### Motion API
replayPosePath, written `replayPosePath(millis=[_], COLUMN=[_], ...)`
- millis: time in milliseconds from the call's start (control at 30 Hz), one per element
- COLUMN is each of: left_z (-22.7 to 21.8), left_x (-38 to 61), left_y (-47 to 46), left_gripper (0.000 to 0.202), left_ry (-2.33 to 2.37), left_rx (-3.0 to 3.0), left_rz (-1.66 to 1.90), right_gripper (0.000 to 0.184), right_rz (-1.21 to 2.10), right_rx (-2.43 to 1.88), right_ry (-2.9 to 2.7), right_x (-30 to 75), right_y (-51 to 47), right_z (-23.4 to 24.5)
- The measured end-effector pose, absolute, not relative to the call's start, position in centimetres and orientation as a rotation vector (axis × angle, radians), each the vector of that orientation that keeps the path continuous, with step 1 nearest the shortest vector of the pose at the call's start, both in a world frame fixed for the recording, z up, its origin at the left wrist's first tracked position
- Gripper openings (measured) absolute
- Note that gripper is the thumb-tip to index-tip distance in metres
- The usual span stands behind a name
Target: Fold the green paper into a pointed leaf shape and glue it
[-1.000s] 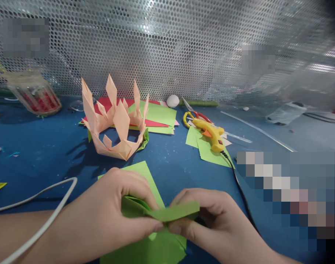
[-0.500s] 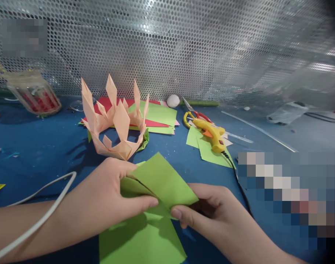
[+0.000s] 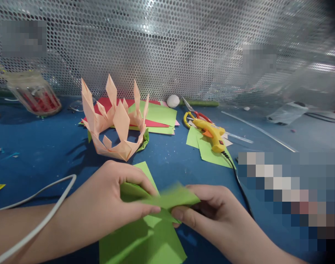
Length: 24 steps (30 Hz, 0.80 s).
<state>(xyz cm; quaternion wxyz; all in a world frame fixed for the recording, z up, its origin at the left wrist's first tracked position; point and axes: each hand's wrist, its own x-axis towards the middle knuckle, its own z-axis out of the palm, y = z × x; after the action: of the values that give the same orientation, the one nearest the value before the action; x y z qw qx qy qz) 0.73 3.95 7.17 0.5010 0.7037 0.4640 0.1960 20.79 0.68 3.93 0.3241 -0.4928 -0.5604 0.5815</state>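
Note:
Between my two hands is a folded piece of green paper (image 3: 181, 196), its upper flap smeared by motion. My left hand (image 3: 120, 194) pinches it from the left, thumb stretched along the fold and fingers curled over the back. At the right corner, my right hand (image 3: 208, 205) grips the paper between thumb and fingers. Under both hands a larger green sheet (image 3: 145, 242) lies on the table. Just beyond my left hand stands a peach folded-paper crown (image 3: 120, 121) with pointed tips and a bit of green at its side.
A yellow glue gun (image 3: 211, 134) lies on green scraps beside scissors (image 3: 191, 110). Stacked coloured paper (image 3: 162, 113) lies behind the crown, near a white ball (image 3: 173, 101). A glass jar (image 3: 35, 93) stands far left. A white cable (image 3: 46, 223) crosses my left forearm. Perforated metal (image 3: 156, 47) backs the table.
The green paper's upper flap has come down toward my right hand. My left fingers have curled over to the front of the fold. My right hand has barely moved.

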Motion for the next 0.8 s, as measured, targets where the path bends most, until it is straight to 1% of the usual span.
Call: replayPosePath(millis=[67,267,500,633,733,800], left_z=[7.17,7.24,6.93,7.27,7.35,7.20], left_x=[0.74,0.59,0.53,0.54,0.51,0.49], left_y=[4.01,4.15,4.25,4.35,4.52,4.64], left_gripper=[0.005,0.006,0.012,0.009,0.008,0.005], left_ry=[1.139,1.183,1.216,1.217,1.238,1.223], left_rx=[1.681,1.563,1.510,1.547,1.574,1.561], left_rz=[0.468,0.406,0.366,0.377,0.406,0.429], right_gripper=[0.006,0.007,0.009,0.010,0.012,0.009], right_rz=[1.508,1.489,1.561,1.548,1.600,1.591], right_rx=[-1.278,-1.201,-1.265,-1.256,-1.263,-1.297], right_ry=[-1.438,-1.411,-1.393,-1.348,-1.297,-1.345], right_x=[20.80,20.90,21.03,20.99,21.17,21.26], right_y=[0.67,0.72,0.88,0.85,0.81,0.89], right_z=[4.00,4.28,4.43,4.37,4.21,4.17])
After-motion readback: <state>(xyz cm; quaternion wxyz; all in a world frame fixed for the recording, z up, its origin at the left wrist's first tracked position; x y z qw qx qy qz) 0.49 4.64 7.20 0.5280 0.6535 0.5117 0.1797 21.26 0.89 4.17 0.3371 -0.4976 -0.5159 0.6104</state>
